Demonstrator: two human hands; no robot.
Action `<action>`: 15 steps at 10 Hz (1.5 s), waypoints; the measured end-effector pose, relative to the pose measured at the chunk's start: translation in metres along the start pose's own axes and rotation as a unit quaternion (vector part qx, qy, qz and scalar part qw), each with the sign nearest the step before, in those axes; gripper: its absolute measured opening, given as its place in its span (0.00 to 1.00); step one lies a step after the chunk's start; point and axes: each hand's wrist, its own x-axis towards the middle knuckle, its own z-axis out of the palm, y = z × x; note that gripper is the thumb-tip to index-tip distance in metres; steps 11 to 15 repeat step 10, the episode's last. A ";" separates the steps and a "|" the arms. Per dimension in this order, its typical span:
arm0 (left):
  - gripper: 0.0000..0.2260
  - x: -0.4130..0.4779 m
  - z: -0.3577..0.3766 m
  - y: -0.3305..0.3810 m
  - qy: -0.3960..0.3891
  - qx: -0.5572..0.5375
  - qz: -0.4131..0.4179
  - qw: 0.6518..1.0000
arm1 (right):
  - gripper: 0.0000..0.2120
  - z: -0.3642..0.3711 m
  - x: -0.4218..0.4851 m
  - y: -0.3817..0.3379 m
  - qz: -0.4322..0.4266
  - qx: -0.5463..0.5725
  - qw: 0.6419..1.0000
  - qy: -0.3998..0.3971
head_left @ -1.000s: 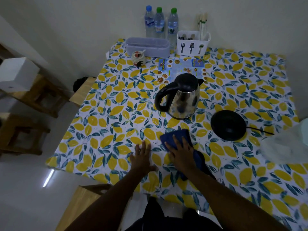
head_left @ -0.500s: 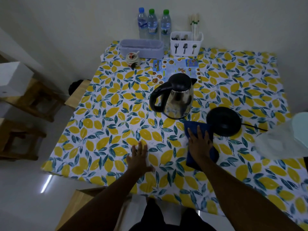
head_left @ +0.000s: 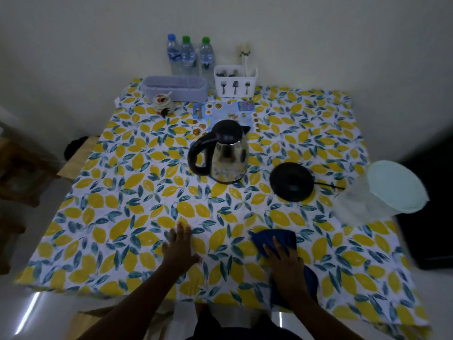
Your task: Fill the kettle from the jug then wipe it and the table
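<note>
A steel kettle with a black lid and handle stands upright mid-table on the lemon-print cloth, off its black round base, which lies to its right. A translucent jug with a pale lid sits at the right edge. My right hand presses flat on a blue cloth near the front edge. My left hand rests flat on the table, fingers spread, holding nothing.
Along the back wall stand three water bottles, a lilac tray, a white cutlery caddy and a small jar. A printed card lies behind the kettle. Wooden stools stand left of the table.
My right hand has slid the blue cloth from beside the kettle base back toward me and the front edge. My left hand has stayed planted.
</note>
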 end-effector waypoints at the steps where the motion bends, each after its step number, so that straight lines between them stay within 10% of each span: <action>1: 0.41 -0.009 0.013 0.029 0.029 0.006 0.083 0.996 | 0.34 -0.009 -0.005 0.056 0.086 0.022 0.994 0.063; 6: 0.38 -0.011 0.040 0.107 0.031 0.072 0.224 0.971 | 0.41 -0.013 -0.004 0.077 0.091 0.106 0.985 0.099; 9: 0.32 -0.002 -0.063 0.140 0.171 0.096 0.276 0.941 | 0.36 -0.116 0.038 0.048 -0.001 0.111 0.967 0.227; 15: 0.31 0.008 -0.109 0.156 0.203 0.102 0.287 0.931 | 0.30 -0.172 0.059 0.043 0.005 0.105 0.972 0.209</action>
